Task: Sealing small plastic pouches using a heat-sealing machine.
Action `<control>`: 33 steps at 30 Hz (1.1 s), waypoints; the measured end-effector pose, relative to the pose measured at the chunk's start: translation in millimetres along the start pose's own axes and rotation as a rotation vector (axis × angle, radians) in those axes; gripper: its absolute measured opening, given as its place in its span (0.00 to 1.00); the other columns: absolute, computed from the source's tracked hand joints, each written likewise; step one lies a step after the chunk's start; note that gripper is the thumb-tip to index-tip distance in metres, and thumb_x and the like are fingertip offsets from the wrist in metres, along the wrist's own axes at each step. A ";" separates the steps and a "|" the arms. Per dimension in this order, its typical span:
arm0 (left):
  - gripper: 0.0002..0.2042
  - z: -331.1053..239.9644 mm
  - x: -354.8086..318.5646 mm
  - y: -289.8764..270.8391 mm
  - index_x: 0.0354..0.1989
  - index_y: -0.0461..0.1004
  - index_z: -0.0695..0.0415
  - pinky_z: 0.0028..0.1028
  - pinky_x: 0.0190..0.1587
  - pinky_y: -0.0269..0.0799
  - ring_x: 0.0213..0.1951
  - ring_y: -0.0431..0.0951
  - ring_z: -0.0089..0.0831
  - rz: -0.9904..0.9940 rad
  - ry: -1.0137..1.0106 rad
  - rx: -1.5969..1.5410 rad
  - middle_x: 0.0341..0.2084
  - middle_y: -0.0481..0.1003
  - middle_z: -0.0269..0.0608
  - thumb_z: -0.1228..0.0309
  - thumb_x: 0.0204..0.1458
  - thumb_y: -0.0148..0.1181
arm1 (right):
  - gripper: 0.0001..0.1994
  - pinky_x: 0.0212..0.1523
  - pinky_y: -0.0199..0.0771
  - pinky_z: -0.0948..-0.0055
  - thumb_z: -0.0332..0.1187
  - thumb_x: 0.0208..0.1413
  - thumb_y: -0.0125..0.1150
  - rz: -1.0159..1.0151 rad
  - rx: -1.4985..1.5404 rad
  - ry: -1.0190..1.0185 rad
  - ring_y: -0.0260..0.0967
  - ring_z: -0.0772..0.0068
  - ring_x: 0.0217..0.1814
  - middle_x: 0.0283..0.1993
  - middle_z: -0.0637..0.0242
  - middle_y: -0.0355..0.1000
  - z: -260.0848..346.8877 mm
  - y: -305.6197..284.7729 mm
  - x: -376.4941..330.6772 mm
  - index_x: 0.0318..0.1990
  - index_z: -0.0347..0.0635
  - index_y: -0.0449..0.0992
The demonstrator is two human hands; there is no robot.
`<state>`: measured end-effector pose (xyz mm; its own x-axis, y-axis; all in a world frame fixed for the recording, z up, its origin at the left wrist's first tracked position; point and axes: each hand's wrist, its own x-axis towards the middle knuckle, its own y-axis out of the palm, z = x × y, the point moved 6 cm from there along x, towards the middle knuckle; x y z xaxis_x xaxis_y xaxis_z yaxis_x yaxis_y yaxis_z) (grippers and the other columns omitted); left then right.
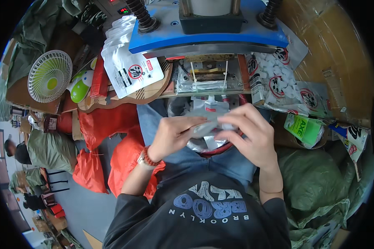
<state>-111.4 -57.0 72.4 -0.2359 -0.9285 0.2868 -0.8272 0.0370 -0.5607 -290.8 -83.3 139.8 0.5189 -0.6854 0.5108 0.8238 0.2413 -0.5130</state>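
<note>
**Both hands pinching a clear pouch over my lap**

Head view: I am sitting in front of a press with a blue plate [207, 35] and holding a small clear plastic pouch [207, 126] in the air above my lap, just below the edge of the worktable [149, 96]. My left hand [174, 135] is gripping the pouch's left edge, thumb and fingers closed together on the film. My right hand [247, 133] is clamping the right side, its fingers curled over the top of the pouch and covering much of it, so I cannot tell what is inside. A beaded bracelet [147, 157] is sitting on my left wrist. Beneath the pouch, a red-rimmed container [214, 149] of more silvery pouches is resting on my jeans. On the table to the left, a white printed bag [131, 70] is leaning beside a small white desk fan [50, 76]. To the right, a clear pack of white tablets [274, 79] is lying near a green box [305, 128]. Orange sacks [99, 124] are piling up at my left, and a green sack [316, 182] is sitting by my right elbow.
</note>
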 end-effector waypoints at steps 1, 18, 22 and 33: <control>0.11 16.3 -1.6 12.9 0.41 0.80 0.62 0.26 0.34 0.75 0.31 0.81 0.29 0.036 -0.113 -0.111 0.33 0.81 0.45 0.74 0.49 0.64 | 0.26 0.41 0.71 0.68 0.31 0.30 0.76 -0.036 -0.087 0.016 0.70 0.60 0.42 0.43 0.59 0.74 -7.9 2.4 3.4 0.44 0.39 0.79; 0.39 91.9 38.1 -30.1 0.65 0.57 0.64 0.35 0.60 0.63 0.63 0.65 0.38 -0.376 -0.440 -0.391 0.62 0.63 0.53 0.55 0.50 0.67 | 0.17 0.56 0.64 0.64 0.34 0.62 0.53 0.072 -0.414 0.426 0.67 0.51 0.55 0.50 0.52 0.70 -123.0 -45.8 -49.5 0.55 0.33 0.67; 0.46 110.4 0.9 -86.7 0.70 0.50 0.55 0.43 0.67 0.52 0.70 0.49 0.50 -0.270 -0.383 1.080 0.70 0.49 0.52 0.53 0.44 0.70 | 0.16 0.47 0.71 0.72 0.24 0.56 0.59 -0.227 0.265 0.478 0.71 0.70 0.44 0.55 0.57 0.69 -140.1 -66.6 -59.2 0.53 0.34 0.68; 0.21 30.9 -26.8 -68.1 0.39 0.82 0.57 0.27 0.48 0.76 0.45 0.81 0.36 -0.484 -0.090 0.321 0.36 0.82 0.40 0.91 0.36 0.56 | 0.18 0.39 0.79 0.73 0.14 0.42 0.66 -0.152 -0.147 -0.094 0.75 0.66 0.44 0.51 0.50 0.71 12.8 -10.2 4.9 0.44 0.31 0.75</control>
<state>-33.0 -46.0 78.9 0.1861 -0.8401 0.5095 -0.6311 -0.4997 -0.5933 -293.7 -80.3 156.3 0.4160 -0.6379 0.6481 0.8556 0.0331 -0.5166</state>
